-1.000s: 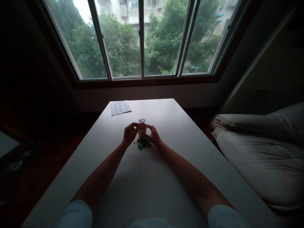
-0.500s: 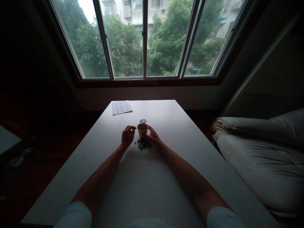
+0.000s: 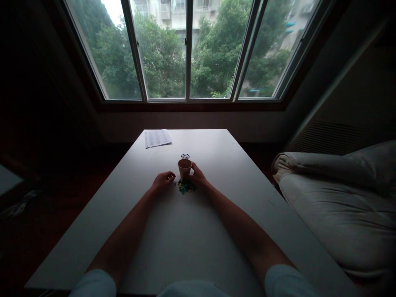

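A small brown paper cup (image 3: pixel 185 167) stands upright on the white table (image 3: pixel 192 231). My right hand (image 3: pixel 197 176) is wrapped round the cup's right side. Just in front of the cup lies a little heap of small coloured pieces (image 3: pixel 185 187), green, blue and yellow. My left hand (image 3: pixel 163 180) rests low on the table just left of the heap, fingers curled together at its edge; what they pinch, if anything, is too small to see.
A small round ring-like object (image 3: pixel 185 156) lies behind the cup. A printed sheet of paper (image 3: pixel 157 138) sits at the table's far left corner. A white padded cushion or mattress (image 3: pixel 340 206) lies to the right. A large window (image 3: pixel 188 49) fills the far wall.
My left hand came off the cup's rim and dropped down to the table beside the coloured pieces. My right hand stayed on the cup.
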`<state>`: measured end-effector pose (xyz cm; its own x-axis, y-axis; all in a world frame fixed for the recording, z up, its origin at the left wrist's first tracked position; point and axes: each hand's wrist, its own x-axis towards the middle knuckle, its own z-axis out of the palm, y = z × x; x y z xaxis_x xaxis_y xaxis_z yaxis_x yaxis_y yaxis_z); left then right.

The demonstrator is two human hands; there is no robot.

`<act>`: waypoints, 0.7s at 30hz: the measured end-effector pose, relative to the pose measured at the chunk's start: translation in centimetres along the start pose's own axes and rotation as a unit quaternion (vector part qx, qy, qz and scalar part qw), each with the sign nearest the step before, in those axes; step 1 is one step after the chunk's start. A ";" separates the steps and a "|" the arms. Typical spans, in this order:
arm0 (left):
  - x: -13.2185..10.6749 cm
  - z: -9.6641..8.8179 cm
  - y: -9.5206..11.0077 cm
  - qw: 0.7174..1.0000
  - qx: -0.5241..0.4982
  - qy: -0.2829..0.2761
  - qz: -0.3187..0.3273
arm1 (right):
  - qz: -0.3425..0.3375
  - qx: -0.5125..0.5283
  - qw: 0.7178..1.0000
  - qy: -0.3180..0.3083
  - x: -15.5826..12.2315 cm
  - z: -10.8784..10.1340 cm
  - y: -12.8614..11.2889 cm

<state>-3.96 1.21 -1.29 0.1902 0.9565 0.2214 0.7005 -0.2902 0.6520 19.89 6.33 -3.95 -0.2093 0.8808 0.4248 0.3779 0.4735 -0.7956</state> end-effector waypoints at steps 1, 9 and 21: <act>-0.1 0.0 0.2 1.000 0.001 -0.008 0.005 | -0.001 -0.004 1.000 -0.001 0.0 0.0 -0.1; -0.5 -1.0 0.8 0.992 -0.029 -0.099 0.076 | 0.014 -0.037 0.999 0.003 -0.1 -0.2 0.2; -0.4 -0.5 0.1 0.991 0.000 -0.092 0.099 | 0.014 -0.032 0.999 0.014 -0.4 -0.5 0.0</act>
<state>-4.37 0.77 -0.94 0.4459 0.8704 0.2087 0.6368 -0.4724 0.6094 20.37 5.99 -3.87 -0.1731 0.8933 0.4148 0.4410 0.4469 -0.7783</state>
